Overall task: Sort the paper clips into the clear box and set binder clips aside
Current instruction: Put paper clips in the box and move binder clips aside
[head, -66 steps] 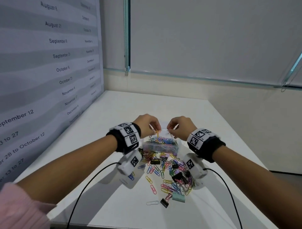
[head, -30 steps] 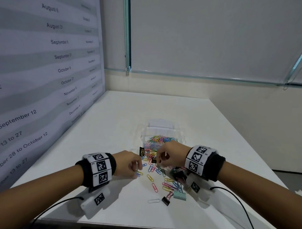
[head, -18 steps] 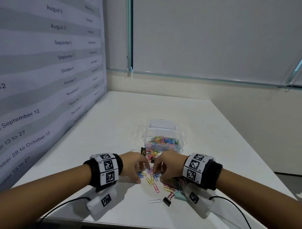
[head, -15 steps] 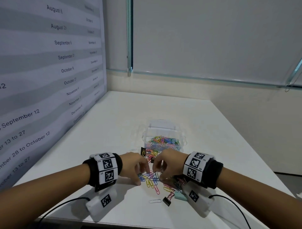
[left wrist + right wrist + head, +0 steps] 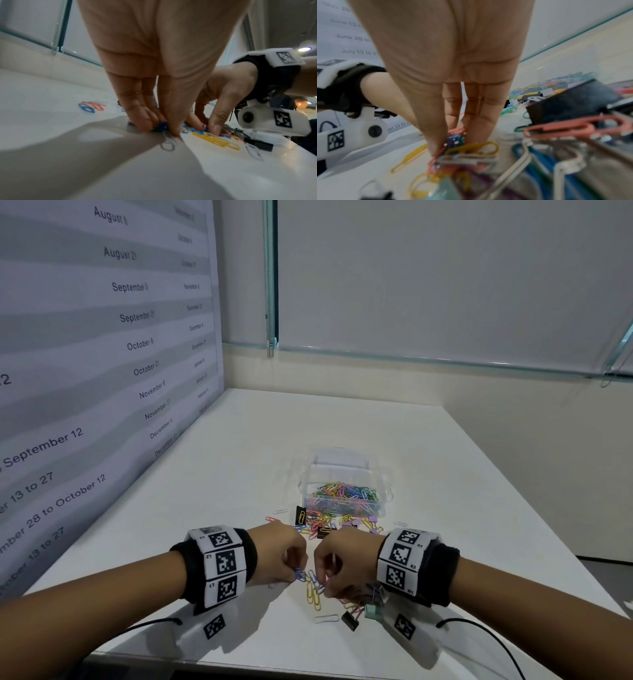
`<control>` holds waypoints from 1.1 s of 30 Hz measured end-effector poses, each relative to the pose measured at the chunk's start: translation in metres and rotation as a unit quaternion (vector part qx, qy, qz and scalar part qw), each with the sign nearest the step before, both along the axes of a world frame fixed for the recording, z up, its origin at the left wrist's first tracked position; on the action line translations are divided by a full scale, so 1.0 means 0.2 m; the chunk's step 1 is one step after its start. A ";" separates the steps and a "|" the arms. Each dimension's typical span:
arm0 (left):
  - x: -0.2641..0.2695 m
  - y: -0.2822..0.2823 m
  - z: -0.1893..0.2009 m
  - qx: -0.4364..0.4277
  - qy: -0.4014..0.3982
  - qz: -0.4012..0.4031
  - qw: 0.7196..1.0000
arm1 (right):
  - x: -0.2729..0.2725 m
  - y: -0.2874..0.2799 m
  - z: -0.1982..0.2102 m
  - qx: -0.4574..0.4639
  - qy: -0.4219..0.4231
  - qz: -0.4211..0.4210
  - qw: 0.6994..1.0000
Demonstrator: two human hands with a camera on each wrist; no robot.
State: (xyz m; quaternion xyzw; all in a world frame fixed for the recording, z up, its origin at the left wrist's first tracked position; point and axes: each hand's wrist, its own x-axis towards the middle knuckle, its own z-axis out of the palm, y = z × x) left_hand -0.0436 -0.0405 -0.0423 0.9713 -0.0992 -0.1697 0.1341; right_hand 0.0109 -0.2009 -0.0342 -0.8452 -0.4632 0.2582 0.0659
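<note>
The clear box (image 5: 343, 498) sits mid-table (image 5: 239, 457); loose paper clips (image 5: 313, 594) and binder clips (image 5: 350, 620) lie before it, toward the near edge.

clear plastic box (image 5: 342, 474), smooth white table (image 5: 239, 457)

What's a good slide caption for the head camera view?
Both hands, left hand and right hand, pinch coloured paper clips off the white table, near the clear box.

You are looking at a white table (image 5: 239, 460) strewn with paper clips (image 5: 313, 594) showing yellow, blue, pink and green. A black binder clip (image 5: 350, 620) is lying beside a mint-green one (image 5: 371, 611); your wristbands (image 5: 222, 566) are showing black-and-white square markers.
</note>
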 end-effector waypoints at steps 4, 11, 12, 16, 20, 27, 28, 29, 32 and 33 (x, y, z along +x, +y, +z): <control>0.01 -0.01 0.00 0.034 -0.003 -0.021 0.999 | 0.05 -0.01 0.01 0.009 -0.032 -0.001 0.999; 0.10 -0.05 0.04 0.044 -0.035 -0.001 0.998 | 0.21 -0.04 0.07 0.051 -0.058 -0.073 0.994; 0.13 -0.04 0.06 0.027 -0.041 0.005 0.999 | 0.24 -0.04 0.10 0.065 -0.065 -0.090 0.992; 0.27 -0.04 0.16 -0.045 -0.082 0.039 0.995 | 0.41 -0.08 0.19 0.127 -0.095 -0.176 0.972; 0.41 -0.08 0.23 -0.079 -0.137 0.078 0.984 | 0.53 -0.10 0.23 0.190 -0.124 -0.253 0.940; 0.53 -0.13 0.24 -0.181 -0.143 0.160 0.960 | 0.47 -0.09 0.18 0.153 -0.098 -0.224 0.957; 0.53 -0.13 0.23 -0.180 -0.139 0.159 0.961 | 0.44 -0.09 0.16 0.133 -0.096 -0.200 0.966; 0.52 -0.12 0.22 -0.172 -0.134 0.153 0.964 | 0.41 -0.08 0.15 0.117 -0.092 -0.178 0.973; 0.47 -0.09 0.20 -0.139 -0.123 0.118 0.976 | 0.35 -0.06 0.12 0.092 -0.068 -0.137 0.984; 0.45 -0.08 0.19 -0.126 -0.117 0.104 0.980 | 0.33 -0.05 0.12 0.083 -0.070 -0.124 0.986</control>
